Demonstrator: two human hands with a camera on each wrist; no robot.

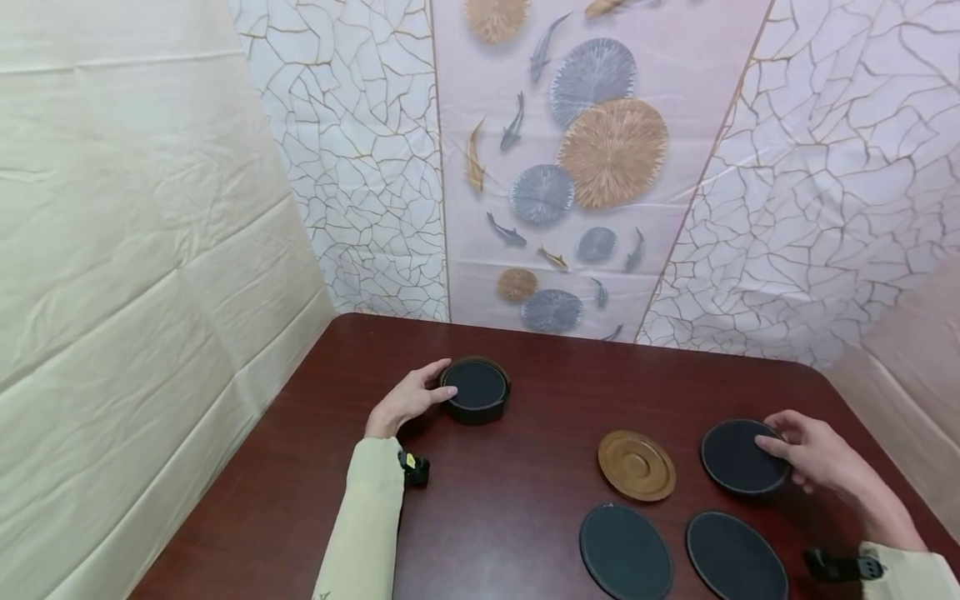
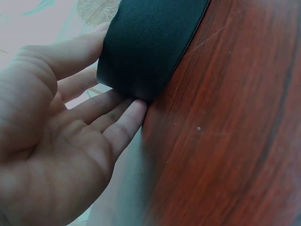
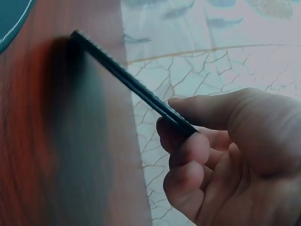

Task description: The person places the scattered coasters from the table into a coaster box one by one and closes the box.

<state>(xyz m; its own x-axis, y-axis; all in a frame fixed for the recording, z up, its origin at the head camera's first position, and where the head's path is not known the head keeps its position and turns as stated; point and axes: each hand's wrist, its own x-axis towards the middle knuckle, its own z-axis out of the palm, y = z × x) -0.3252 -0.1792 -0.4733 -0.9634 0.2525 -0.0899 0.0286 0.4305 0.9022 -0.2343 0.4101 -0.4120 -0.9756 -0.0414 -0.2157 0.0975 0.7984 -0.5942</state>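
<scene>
On the left of the table, my left hand (image 1: 411, 398) grips the side of a round black coaster holder (image 1: 477, 412). A black coaster (image 1: 476, 384) lies inside it. Close up, the thumb and fingers of the left hand (image 2: 70, 122) touch the holder's dark curved wall (image 2: 146, 47). At the right, my right hand (image 1: 817, 454) pinches the edge of a black round coaster (image 1: 738, 457). The right wrist view shows this coaster (image 3: 127, 77) edge-on and tilted, between thumb and curled fingers; a groove runs along its edge, and I cannot tell whether two are stacked.
A brown wooden round coaster (image 1: 636, 467) with a ringed centre lies left of the right hand. Two more black coasters (image 1: 626, 552) (image 1: 737, 557) lie flat near the front. Patterned cloth (image 1: 555, 167) hangs behind the dark red table (image 1: 480, 517); plain cloth (image 1: 150, 250) stands left.
</scene>
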